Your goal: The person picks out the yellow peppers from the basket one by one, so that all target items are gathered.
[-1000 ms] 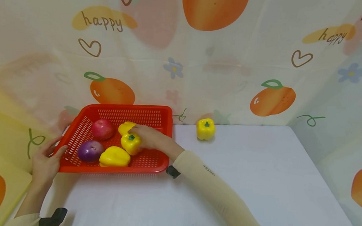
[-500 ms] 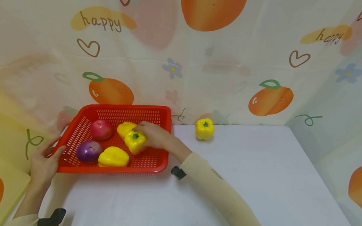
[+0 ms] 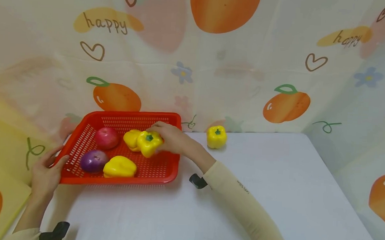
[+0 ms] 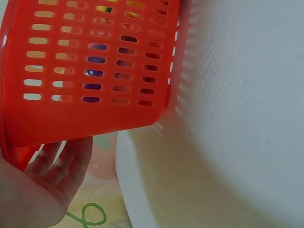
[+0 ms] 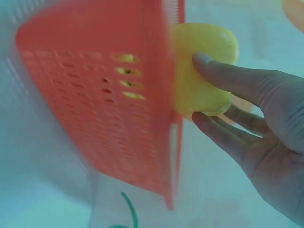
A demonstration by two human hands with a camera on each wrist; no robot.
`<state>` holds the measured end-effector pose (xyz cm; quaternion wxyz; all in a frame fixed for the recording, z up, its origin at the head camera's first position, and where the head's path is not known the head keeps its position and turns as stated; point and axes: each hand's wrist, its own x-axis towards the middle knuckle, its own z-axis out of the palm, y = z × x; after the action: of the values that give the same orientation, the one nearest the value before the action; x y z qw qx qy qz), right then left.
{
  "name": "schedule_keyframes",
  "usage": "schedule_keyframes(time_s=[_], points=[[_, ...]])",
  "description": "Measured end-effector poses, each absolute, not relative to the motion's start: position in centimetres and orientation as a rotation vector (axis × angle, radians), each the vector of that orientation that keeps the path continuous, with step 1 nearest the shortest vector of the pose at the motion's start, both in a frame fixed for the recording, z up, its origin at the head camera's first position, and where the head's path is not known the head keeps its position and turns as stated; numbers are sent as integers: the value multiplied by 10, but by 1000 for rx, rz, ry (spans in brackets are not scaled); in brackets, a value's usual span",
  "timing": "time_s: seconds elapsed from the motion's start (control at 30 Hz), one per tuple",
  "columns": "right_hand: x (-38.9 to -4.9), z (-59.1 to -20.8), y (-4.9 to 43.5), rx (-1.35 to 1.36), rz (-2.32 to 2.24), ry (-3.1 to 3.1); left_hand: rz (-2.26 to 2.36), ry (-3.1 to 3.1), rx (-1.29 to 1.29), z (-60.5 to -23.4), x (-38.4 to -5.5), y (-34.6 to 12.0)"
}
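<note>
My right hand grips a yellow bell pepper by its sides, its green stem facing the head camera. In the right wrist view that held pepper shows above the basket's rim, between thumb and fingers. My left hand holds the left rim of a red plastic basket, fingers curled under the edge in the left wrist view. Inside the basket are a second yellow pepper, partly behind the held one, another yellow pepper at the front, a red round fruit and a purple round one.
One more yellow pepper stands on the white table, right of the basket and close to the back wall. A fruit-print cloth hangs behind and along the sides. Black wrist devices show on both arms.
My right hand has lifted the yellow pepper up and to the right, away from the other peppers in the basket. The left hand stays on the rim. The view has shifted slightly.
</note>
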<state>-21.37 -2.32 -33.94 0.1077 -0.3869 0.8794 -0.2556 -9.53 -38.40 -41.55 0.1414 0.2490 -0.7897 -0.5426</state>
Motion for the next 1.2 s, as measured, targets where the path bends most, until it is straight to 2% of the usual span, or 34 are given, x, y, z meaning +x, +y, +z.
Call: schedule_keyframes(time_s=[0.43,1.2], points=[[-215,-313,16,-1213,-813,2682,-1615,-2244,702,-415,-95,-387],[-229,-302,109,-975,-1026,2775,-1611,-2243,659,-416,-95,-387]])
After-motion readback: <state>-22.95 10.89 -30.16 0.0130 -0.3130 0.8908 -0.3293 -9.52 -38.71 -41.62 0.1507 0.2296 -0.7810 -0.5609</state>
